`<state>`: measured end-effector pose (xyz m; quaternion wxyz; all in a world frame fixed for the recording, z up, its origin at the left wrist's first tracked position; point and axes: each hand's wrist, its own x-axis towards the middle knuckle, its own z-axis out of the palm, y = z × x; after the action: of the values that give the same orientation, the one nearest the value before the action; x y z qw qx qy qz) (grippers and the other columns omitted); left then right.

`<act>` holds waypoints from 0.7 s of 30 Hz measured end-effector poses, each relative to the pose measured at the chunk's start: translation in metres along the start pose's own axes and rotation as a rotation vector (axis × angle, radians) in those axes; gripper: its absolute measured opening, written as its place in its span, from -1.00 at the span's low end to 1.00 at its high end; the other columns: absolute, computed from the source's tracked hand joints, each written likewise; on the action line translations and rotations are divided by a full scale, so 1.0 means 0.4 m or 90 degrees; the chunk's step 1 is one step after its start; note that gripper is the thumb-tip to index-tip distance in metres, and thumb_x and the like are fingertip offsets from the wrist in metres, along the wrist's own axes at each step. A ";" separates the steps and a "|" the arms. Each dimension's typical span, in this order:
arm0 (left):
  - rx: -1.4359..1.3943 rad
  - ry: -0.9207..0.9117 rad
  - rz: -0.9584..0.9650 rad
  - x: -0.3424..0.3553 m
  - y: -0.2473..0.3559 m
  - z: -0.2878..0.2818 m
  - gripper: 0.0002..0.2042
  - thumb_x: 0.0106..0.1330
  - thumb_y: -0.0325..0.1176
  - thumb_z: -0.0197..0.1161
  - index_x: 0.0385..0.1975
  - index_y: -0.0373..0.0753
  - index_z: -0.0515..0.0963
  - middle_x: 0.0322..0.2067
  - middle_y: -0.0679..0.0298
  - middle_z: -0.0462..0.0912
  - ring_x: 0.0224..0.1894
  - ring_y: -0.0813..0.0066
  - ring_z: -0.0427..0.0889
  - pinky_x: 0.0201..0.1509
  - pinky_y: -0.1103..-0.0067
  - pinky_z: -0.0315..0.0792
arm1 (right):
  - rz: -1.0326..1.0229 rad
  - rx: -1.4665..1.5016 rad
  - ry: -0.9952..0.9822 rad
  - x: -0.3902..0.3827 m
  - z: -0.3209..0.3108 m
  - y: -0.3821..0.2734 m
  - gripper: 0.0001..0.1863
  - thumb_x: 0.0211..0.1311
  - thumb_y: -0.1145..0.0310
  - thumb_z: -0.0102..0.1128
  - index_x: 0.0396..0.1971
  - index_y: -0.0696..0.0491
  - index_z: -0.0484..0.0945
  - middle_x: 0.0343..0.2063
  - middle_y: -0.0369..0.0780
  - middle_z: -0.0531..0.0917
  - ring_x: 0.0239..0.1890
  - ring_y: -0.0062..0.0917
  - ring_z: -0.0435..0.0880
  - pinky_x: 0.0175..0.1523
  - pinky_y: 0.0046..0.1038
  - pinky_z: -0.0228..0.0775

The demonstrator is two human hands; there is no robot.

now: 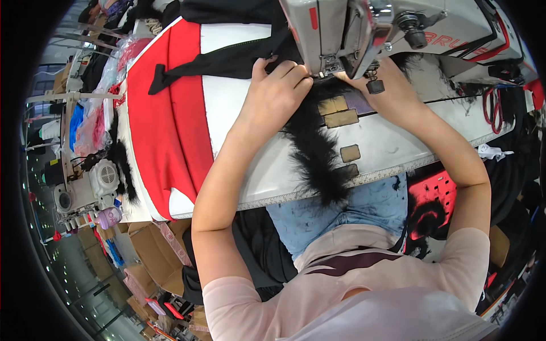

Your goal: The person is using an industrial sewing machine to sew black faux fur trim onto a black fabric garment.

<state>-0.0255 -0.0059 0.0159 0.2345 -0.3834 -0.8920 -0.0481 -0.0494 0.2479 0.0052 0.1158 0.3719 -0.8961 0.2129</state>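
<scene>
My left hand (276, 94) is closed on black fabric (227, 59) just left of the sewing machine's needle area, its fingers curled and pressed down. The black fabric spreads left in a narrow tapering piece. A strip of black fur trim (313, 150) runs from under the presser foot (327, 73) toward me and hangs over the table's front edge. My right hand (392, 94) reaches in from the right with its fingertips at the fur beside the needle. The machine head (341, 34) hides most of its fingers.
Red fabric (165, 125) lies across the left of the white table (256, 176), which has a ruler strip (398, 167) along its front edge. Red-handled scissors (492, 111) lie at the right. Worn tan patches (341, 117) mark the tabletop. Cardboard boxes (159, 256) stand at lower left.
</scene>
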 end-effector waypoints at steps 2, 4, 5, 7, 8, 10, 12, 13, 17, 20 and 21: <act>0.027 0.021 -0.017 -0.002 0.007 0.006 -0.88 0.10 -0.43 0.22 -0.35 -0.14 0.53 -0.33 0.40 0.51 -0.16 0.47 0.54 0.21 0.25 0.26 | -0.073 -0.091 -0.011 -0.009 -0.004 0.005 -0.66 0.22 0.38 0.18 0.01 -0.15 0.64 -0.08 -0.17 0.61 -0.01 -0.17 0.52 0.13 -0.27 0.34; 0.028 0.026 -0.018 -0.005 0.012 0.006 -0.88 0.09 -0.43 0.22 -0.36 -0.14 0.53 -0.35 0.39 0.51 -0.19 0.48 0.54 0.21 0.29 0.26 | -0.082 -0.121 -0.080 -0.016 -0.015 -0.012 -0.49 0.20 0.51 0.11 0.14 -0.26 0.60 0.01 -0.30 0.61 0.04 -0.29 0.55 0.19 -0.27 0.34; 0.029 0.030 -0.018 -0.005 0.015 0.008 -0.89 0.09 -0.42 0.23 -0.36 -0.14 0.53 -0.38 0.38 0.50 -0.21 0.48 0.54 0.21 0.32 0.26 | -0.081 -0.122 -0.081 -0.016 -0.015 -0.011 -0.49 0.20 0.51 0.11 0.14 -0.26 0.60 0.01 -0.30 0.61 0.04 -0.29 0.55 0.19 -0.27 0.34; 0.034 0.041 -0.022 -0.005 0.019 0.013 -0.89 0.08 -0.43 0.23 -0.38 -0.13 0.52 -0.40 0.38 0.49 -0.22 0.48 0.54 0.22 0.32 0.26 | -0.201 -0.117 0.021 -0.017 -0.014 -0.006 -0.49 0.14 0.52 0.14 0.11 -0.23 0.61 0.01 -0.32 0.62 0.05 -0.29 0.56 0.19 -0.24 0.35; 0.039 0.051 -0.026 -0.005 0.019 0.015 -0.90 0.08 -0.43 0.24 -0.40 -0.13 0.52 -0.41 0.38 0.48 -0.23 0.49 0.54 0.23 0.32 0.25 | -0.199 -0.118 0.021 -0.020 -0.009 -0.009 -0.49 0.14 0.52 0.14 0.11 -0.23 0.61 0.01 -0.32 0.62 0.05 -0.29 0.56 0.19 -0.24 0.35; 0.039 0.049 -0.034 -0.005 0.023 0.012 -0.90 0.07 -0.43 0.24 -0.41 -0.13 0.52 -0.42 0.38 0.47 -0.24 0.49 0.54 0.23 0.32 0.25 | -0.173 -0.150 -0.012 -0.030 0.005 -0.016 -0.52 0.04 0.55 0.22 0.02 -0.14 0.65 -0.03 -0.31 0.65 0.02 -0.26 0.57 0.15 -0.22 0.39; 0.039 0.048 -0.042 -0.007 0.027 0.009 -0.90 0.07 -0.43 0.24 -0.41 -0.13 0.52 -0.44 0.39 0.45 -0.25 0.50 0.53 0.24 0.32 0.24 | -0.159 -0.117 0.017 -0.026 0.010 -0.015 -0.54 -0.01 0.56 0.26 -0.03 -0.09 0.65 -0.05 -0.31 0.65 0.02 -0.26 0.57 0.13 -0.22 0.40; 0.043 0.043 -0.044 -0.008 0.027 0.008 -0.90 0.07 -0.44 0.24 -0.41 -0.13 0.52 -0.45 0.39 0.44 -0.25 0.50 0.53 0.24 0.32 0.24 | -0.148 -0.083 0.045 -0.022 0.012 -0.015 -0.56 -0.05 0.57 0.30 -0.08 -0.05 0.65 -0.07 -0.30 0.66 0.01 -0.27 0.57 0.10 -0.21 0.42; 0.043 0.044 -0.046 -0.004 0.030 0.011 -0.90 0.06 -0.45 0.24 -0.41 -0.12 0.52 -0.46 0.39 0.42 -0.26 0.50 0.53 0.24 0.33 0.23 | -0.137 -0.035 0.073 -0.016 0.010 -0.024 -0.58 -0.07 0.56 0.35 -0.11 -0.01 0.63 -0.08 -0.29 0.66 0.00 -0.30 0.57 0.07 -0.21 0.45; 0.042 0.047 -0.052 -0.003 0.032 0.008 -0.89 0.06 -0.45 0.25 -0.41 -0.12 0.52 -0.46 0.39 0.42 -0.27 0.51 0.53 0.24 0.32 0.23 | -0.132 -0.029 -0.006 -0.013 0.020 -0.014 -0.60 0.01 0.54 0.33 -0.07 -0.01 0.62 -0.03 -0.30 0.64 0.00 -0.33 0.57 0.06 -0.27 0.44; 0.041 0.046 -0.052 -0.004 0.033 0.009 -0.89 0.06 -0.45 0.25 -0.41 -0.12 0.52 -0.46 0.39 0.42 -0.27 0.51 0.53 0.24 0.32 0.23 | -0.150 -0.079 0.000 -0.012 0.012 -0.020 -0.62 0.04 0.52 0.32 -0.07 -0.01 0.61 0.01 -0.30 0.62 0.02 -0.33 0.56 0.07 -0.29 0.43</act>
<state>-0.0166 0.0031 0.0107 0.2767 -0.3372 -0.8988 -0.0428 -0.0405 0.2436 0.0015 0.1628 0.4664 -0.8578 0.1418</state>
